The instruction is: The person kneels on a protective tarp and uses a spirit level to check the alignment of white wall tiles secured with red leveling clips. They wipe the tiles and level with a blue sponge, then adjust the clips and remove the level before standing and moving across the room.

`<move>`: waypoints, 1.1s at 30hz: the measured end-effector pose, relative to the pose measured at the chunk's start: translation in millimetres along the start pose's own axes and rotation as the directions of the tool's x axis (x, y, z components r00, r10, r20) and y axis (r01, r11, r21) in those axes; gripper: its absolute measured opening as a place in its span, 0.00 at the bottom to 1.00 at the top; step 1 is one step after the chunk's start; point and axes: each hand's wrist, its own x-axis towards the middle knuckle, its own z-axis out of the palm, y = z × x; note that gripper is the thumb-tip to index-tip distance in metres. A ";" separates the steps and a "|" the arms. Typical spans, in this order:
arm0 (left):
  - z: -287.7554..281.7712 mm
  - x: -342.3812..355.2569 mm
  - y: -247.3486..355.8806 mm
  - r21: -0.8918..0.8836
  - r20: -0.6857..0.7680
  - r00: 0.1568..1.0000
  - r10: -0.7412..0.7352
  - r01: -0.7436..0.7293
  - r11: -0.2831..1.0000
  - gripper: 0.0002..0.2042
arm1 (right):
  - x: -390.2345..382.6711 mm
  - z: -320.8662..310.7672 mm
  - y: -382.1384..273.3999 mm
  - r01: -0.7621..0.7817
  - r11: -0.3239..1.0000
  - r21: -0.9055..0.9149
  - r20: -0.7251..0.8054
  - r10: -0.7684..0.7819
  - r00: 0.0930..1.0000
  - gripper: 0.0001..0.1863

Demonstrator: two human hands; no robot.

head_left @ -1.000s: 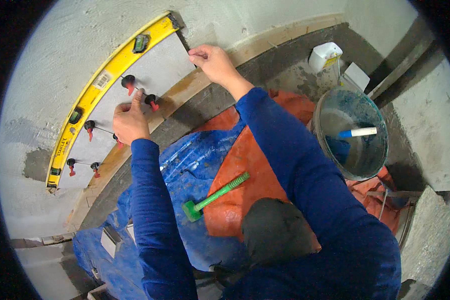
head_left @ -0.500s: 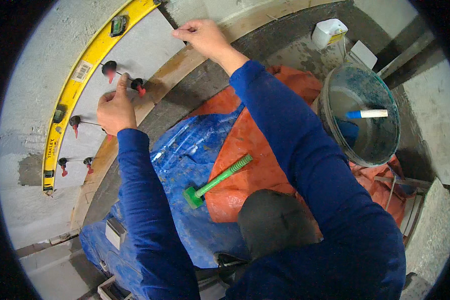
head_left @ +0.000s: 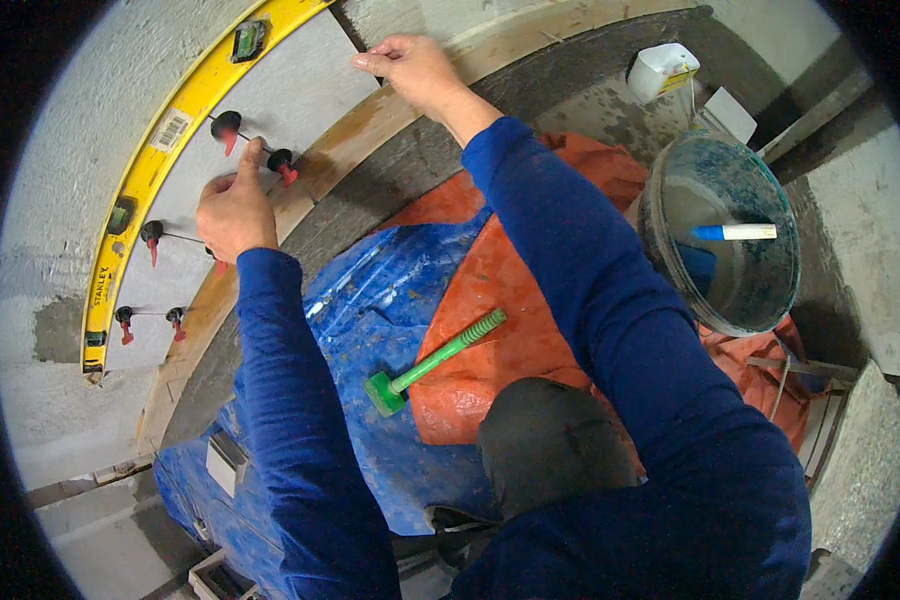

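Along the yellow level [head_left: 142,180], the pale tile [head_left: 295,88] spans from clips [head_left: 227,124] near the left hand's [head_left: 236,205] outstretched finger, grip unclear, to the right hand's [head_left: 420,76] pinched fingertips, possibly holding something.

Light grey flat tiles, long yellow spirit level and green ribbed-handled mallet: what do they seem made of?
Light grey flat tiles: perhaps ceramic or stone, matte, showing no sharp reflections. Long yellow spirit level: possibly painted metal, given its smooth coloured face. Green ribbed-handled mallet: likely plastic or rubber, with moulded-looking ridges.

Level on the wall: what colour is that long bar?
Mostly yellow; the level shows best in the head view.
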 end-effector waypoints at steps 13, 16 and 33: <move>0.6 -3.2 1.6 0.024 -0.036 0.999 0.020 -0.019 1.000 0.30 | 0.9 3.1 2.2 -0.033 0.998 0.061 0.001 0.033 0.999 0.18; 0.9 -4.0 2.3 0.012 -0.042 0.999 0.007 -0.006 1.000 0.30 | 0.2 2.2 2.3 -0.044 0.998 0.046 0.007 0.043 0.999 0.18; 3.3 -2.7 -0.9 0.023 -0.037 0.999 0.001 0.000 1.000 0.30 | 1.2 3.7 5.6 0.027 0.999 0.031 -0.012 -0.026 1.000 0.19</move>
